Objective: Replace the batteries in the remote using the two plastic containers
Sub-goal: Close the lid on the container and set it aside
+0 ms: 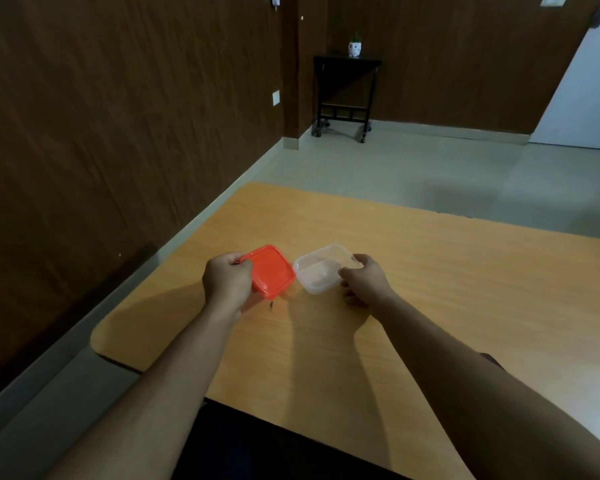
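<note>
My left hand [226, 279] grips the left side of a plastic container with an orange lid [271, 270], tilted up off the wooden table [361, 323]. Just to its right sits a clear, lidless plastic container [321, 268], and my right hand [364, 280] holds its right rim with curled fingers. A small dark object [271, 305] lies on the table under the orange-lidded container; I cannot tell what it is. No remote is in view.
The table's left rounded corner [99, 337] is close to a brown wall. Beyond the table lies a pale floor with a black wheeled side table [345, 95] carrying a small white pot [355, 48].
</note>
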